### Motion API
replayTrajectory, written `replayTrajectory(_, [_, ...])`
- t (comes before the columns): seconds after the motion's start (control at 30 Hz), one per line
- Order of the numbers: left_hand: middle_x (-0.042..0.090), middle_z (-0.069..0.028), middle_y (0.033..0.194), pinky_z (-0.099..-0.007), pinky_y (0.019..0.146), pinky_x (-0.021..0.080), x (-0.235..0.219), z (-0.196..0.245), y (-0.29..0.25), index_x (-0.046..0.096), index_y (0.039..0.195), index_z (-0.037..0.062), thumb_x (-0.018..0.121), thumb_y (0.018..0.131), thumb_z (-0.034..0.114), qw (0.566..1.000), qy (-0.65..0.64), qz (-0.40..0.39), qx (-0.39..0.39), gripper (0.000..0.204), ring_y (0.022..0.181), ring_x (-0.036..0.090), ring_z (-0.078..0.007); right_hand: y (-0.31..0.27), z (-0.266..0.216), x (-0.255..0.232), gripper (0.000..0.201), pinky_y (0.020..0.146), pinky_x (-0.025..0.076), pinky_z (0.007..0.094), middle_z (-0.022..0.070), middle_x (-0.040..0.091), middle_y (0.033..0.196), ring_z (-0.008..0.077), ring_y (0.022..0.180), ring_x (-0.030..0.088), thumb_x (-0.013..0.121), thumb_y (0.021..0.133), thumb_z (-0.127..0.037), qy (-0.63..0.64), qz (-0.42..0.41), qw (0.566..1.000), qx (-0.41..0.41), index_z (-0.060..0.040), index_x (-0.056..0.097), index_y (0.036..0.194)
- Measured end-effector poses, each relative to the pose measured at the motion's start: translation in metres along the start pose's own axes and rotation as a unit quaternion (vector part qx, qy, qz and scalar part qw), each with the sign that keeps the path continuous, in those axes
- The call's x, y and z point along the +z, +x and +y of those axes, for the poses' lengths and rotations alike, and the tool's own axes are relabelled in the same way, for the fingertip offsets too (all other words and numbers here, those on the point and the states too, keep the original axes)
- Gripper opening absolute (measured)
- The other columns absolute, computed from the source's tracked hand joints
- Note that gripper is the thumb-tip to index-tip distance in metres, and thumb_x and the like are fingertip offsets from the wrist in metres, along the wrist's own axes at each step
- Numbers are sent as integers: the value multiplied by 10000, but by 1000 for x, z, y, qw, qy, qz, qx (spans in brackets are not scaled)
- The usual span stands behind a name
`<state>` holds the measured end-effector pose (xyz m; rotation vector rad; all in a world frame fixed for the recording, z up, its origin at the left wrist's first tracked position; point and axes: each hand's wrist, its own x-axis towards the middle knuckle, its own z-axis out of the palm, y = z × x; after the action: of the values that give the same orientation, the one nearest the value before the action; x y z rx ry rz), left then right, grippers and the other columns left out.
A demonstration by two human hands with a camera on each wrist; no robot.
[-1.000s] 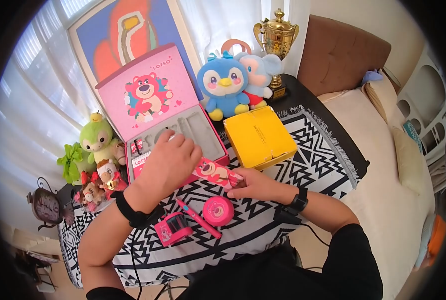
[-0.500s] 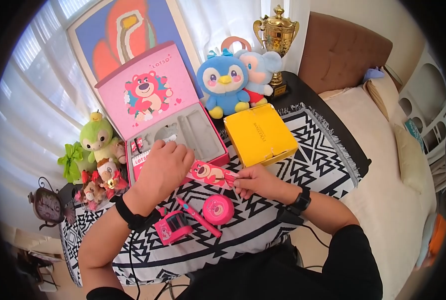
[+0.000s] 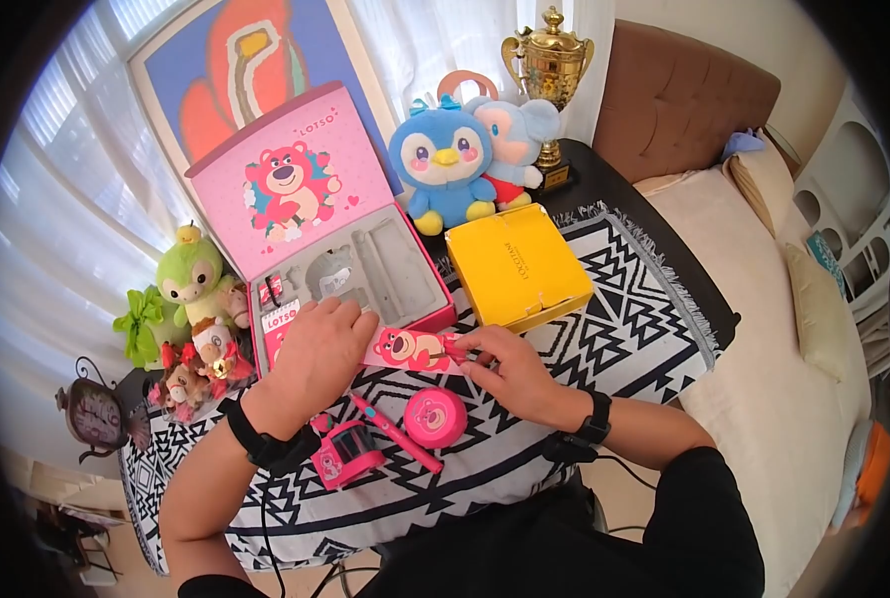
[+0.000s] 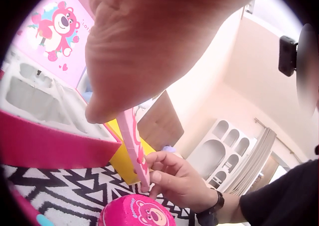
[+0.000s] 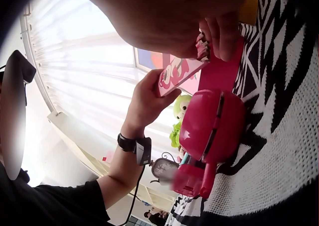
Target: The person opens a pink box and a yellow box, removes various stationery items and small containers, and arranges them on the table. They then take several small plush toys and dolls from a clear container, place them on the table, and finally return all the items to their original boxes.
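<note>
A black table (image 3: pixel 606 181) bears a black-and-white patterned cloth (image 3: pixel 654 299). At far left an open pink cardboard box (image 3: pixel 433 317) stands left of a yellow cardboard box (image 3: pixel 520 271). Nearer, the left hand (image 3: pixel 317 349) grips a flat pink bear-printed pack (image 3: pixel 412 350) by its left end; the right hand (image 3: pixel 513 374) pinches its right end. Below lie a pink dark-windowed plastic device (image 3: pixel 348 455), round pink case (image 3: pixel 435 418) and slim pink pen (image 3: pixel 401 436).

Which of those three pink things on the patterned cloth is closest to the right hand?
The round one with a bear on top; the slim pen-like stick and the boxy piece with a dark window lie farther left.
</note>
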<state>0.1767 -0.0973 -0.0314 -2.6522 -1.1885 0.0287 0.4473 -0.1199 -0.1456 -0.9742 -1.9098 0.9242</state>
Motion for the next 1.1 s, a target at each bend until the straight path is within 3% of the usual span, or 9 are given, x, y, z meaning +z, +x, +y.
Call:
replayTrajectory(0.07, [600, -97, 918, -426, 811, 487, 0, -1, -2, 627, 1101, 60, 798, 666, 102, 1000, -18, 5, -8, 469, 934, 612, -304, 1, -2, 0, 292, 692, 511, 266, 79, 632, 1030, 129, 768, 633, 673, 953, -69, 41, 20, 999, 28, -23, 626, 1237])
replayTrajectory(0.13, [596, -98, 893, -425, 791, 492, -2, 0, -4, 598, 976, 61, 729, 707, 92, 998, -61, 26, -2, 301, 912, 619, -300, 3, -6, -1, 288, 688, 509, 256, 69, 640, 1013, 116, 773, 633, 667, 958, -65, 69, 8, 996, 53, -19, 627, 1240])
replayTrajectory(0.23, [605, -106, 930, -453, 809, 510, 2, -3, -8, 636, 1092, 62, 813, 641, 82, 997, -83, 7, -3, 485, 911, 612, -335, 2, 0, -2, 284, 682, 511, 238, 52, 656, 979, 92, 781, 632, 653, 975, -67, 75, -21, 995, 68, -8, 617, 1251])
replayTrajectory(0.3, [605, -104, 928, -447, 808, 509, 7, -2, -7, 638, 1087, 62, 807, 643, 80, 996, -83, 17, 4, 476, 911, 613, -329, 2, 4, -1, 285, 679, 514, 230, 44, 663, 964, 82, 784, 631, 644, 988, -73, 53, -41, 996, 58, 0, 606, 1260])
replayTrajectory(0.37, [604, -101, 926, -442, 807, 508, 7, -1, -7, 640, 1082, 61, 802, 645, 78, 996, -82, 28, 9, 467, 911, 615, -323, 3, 5, 1, 302, 698, 543, 230, 50, 668, 961, 87, 796, 640, 639, 1007, -108, 197, -59, 959, 195, 16, 576, 1275])
replayTrajectory(0.5, [592, -91, 920, -423, 796, 496, 2, 3, -5, 631, 1105, 61, 755, 687, 81, 999, -34, 19, 12, 437, 906, 613, -301, 3, 4, 3, 344, 721, 580, 261, 61, 667, 959, 109, 815, 655, 618, 1028, -133, 263, -86, 932, 234, 15, 520, 1323])
replayTrajectory(0.7, [561, -72, 894, -392, 780, 467, -13, 20, -2, 610, 1111, 49, 628, 785, 108, 994, 76, 55, 50, 332, 866, 583, -255, -3, 10, 11, 397, 803, 596, 286, 58, 666, 1012, 141, 864, 677, 593, 1039, -130, 378, -40, 884, 273, -12, 452, 1391])
replayTrajectory(0.9, [541, -57, 861, -406, 835, 452, -4, 14, 4, 605, 1101, 50, 612, 803, 130, 990, 94, 65, 78, 309, 874, 567, -245, -6, 12, 11, 401, 835, 596, 303, 64, 682, 1086, 142, 919, 694, 672, 994, -151, 371, -87, 865, 326, -39, 518, 1347])
replayTrajectory(1.1, [552, -57, 869, -417, 901, 454, -3, 13, 3, 615, 1106, 69, 614, 805, 124, 993, 84, 65, 58, 306, 910, 582, -242, 3, 12, -5, 201, 681, 577, 221, 13, 711, 927, 81, 830, 687, 743, 946, -187, 326, -171, 871, 326, -39, 684, 1069])
